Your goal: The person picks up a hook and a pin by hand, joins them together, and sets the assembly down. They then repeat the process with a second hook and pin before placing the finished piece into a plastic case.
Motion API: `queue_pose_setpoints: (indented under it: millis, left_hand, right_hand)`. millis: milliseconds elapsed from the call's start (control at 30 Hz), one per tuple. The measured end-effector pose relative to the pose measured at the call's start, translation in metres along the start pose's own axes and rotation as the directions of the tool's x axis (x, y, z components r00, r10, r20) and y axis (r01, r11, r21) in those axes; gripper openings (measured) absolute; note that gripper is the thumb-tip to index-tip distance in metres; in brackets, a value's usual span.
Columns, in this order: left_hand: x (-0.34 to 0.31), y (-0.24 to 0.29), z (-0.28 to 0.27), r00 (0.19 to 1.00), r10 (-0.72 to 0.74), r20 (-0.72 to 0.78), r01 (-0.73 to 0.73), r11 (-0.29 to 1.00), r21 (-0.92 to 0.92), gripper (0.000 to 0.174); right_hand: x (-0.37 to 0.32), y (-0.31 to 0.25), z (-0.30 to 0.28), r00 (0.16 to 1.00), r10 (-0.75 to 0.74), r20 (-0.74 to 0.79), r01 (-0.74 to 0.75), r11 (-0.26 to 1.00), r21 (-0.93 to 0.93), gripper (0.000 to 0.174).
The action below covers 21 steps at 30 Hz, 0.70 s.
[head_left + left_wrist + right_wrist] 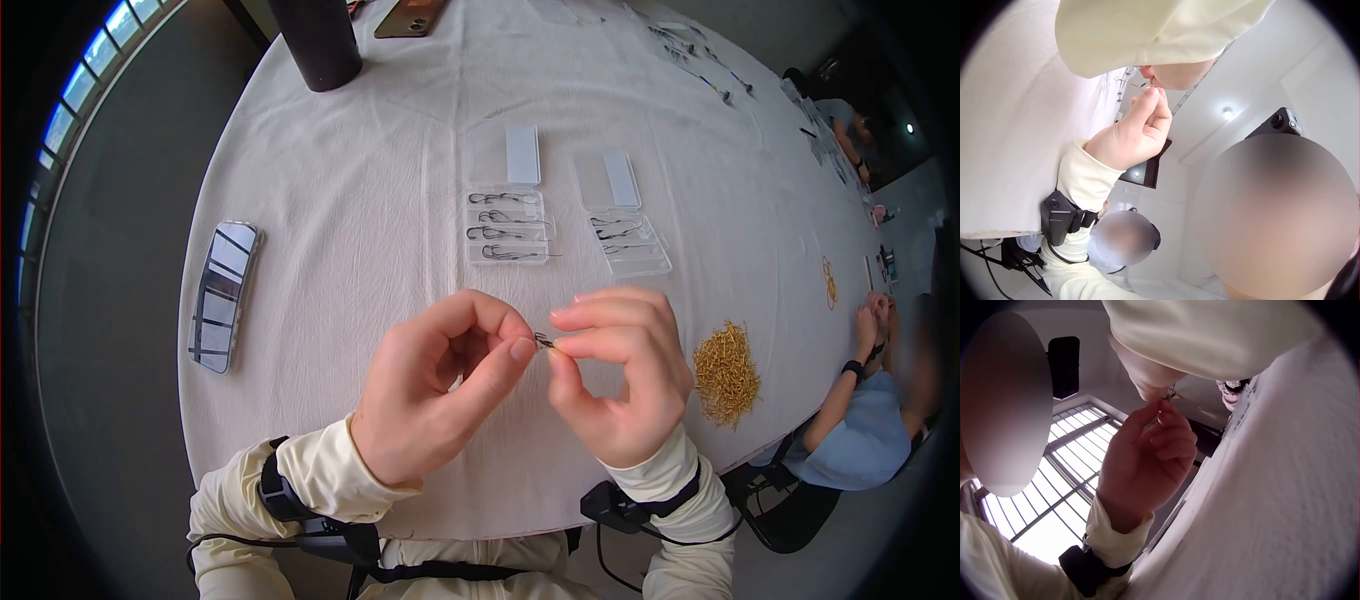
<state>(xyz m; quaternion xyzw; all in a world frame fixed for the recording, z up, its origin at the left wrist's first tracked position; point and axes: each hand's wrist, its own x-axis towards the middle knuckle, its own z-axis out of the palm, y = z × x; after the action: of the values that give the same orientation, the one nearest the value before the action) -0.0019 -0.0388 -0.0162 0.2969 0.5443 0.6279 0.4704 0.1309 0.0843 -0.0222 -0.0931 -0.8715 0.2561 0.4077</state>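
Observation:
Between both hands is a small cluster of dark, thin fish hooks (543,341), largely covered by fingertips. My left hand (440,385) pinches it from the left with thumb and forefinger. From the other side, my right hand (625,375) grips the cluster between thumb and forefinger, its other fingers bent loosely above. In the left wrist view, the right hand (1129,140) faces the camera, with a dark bit at its fingertips. The right wrist view has the left hand (1147,456) with thin metal loops just above its pinch.
Beyond the hands lie two open clear boxes, the left box (505,262) and right box (640,268), both holding dark hooks. A pile of small golden pieces (727,375) is at right. A phone (225,298) lies left; a dark cylinder (315,45) stands behind.

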Motion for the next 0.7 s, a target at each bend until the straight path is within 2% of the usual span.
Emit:
queue_pose_setpoints:
  millis: [67,167,367,700]
  left_hand:
    - [-0.0008,-0.0002,0.0006,1.000,0.001,0.004,0.000,1.000,-0.003,0.011]
    - [-0.0012,-0.0013,0.0004,1.000,0.001,0.011,-0.001,1.000,-0.013,0.011]
    - [-0.0022,0.0025,0.0004,0.998,-0.045,0.038,0.046,0.999,-0.024,0.008]
    - [-0.0033,0.0057,0.0032,0.993,-0.097,0.065,0.104,0.988,-0.112,0.010]
  right_hand:
    - [0.0010,-0.0028,-0.0025,0.999,-0.048,-0.001,0.048,0.994,-0.102,0.027]
    - [-0.0026,-0.0045,-0.0035,0.998,-0.062,-0.016,0.059,0.987,-0.148,0.028]
    - [-0.0021,-0.0043,-0.0044,0.992,-0.123,-0.013,0.120,0.979,-0.163,0.031]
    - [-0.0044,-0.0059,-0.0050,0.993,-0.111,-0.040,0.106,0.987,-0.117,0.030]
